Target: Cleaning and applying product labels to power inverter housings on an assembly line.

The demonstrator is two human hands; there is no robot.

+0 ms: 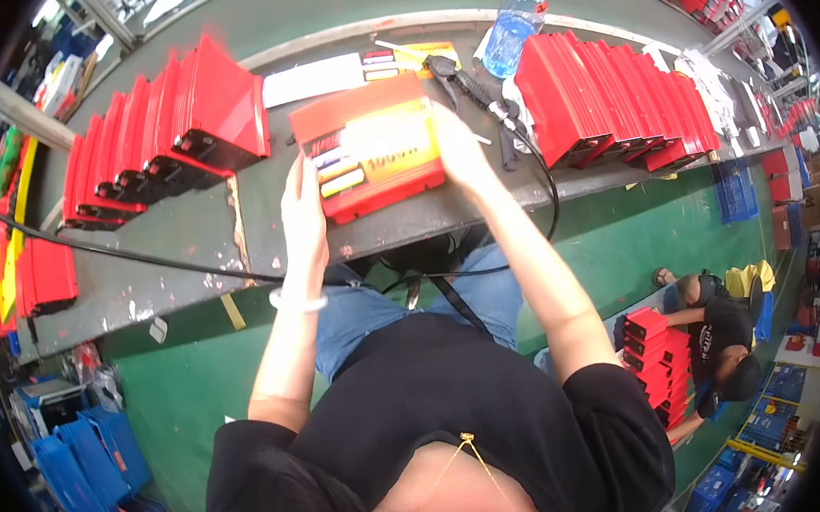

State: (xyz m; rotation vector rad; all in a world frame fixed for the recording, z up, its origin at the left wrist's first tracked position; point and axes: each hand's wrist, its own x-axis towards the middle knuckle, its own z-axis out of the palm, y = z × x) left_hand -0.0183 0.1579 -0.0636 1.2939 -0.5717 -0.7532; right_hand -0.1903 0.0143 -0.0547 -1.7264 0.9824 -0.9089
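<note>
A red power inverter (pixel 334 123) with a bright yellow label on its top face is held level over the near part of the grey bench (pixel 190 238). My left hand (pixel 303 211) grips its left side and my right hand (pixel 458 153) its right side, both with fingers closed against the case. Just beyond it lie sheets of yellow and white labels (pixel 322 79). Behind my right hand rests a black handheld tool (pixel 444 68) with a coiled cord.
Rows of red inverters stand at left (pixel 213 89) and right (pixel 574 92). A clear blue bottle (pixel 512 35) is at the back. A black cable (pixel 144 258) crosses the bench's front edge. Another person (pixel 725 339) crouches at right beside stacked red cases (pixel 655 358). Blue bins (pixel 91 459) stand lower left.
</note>
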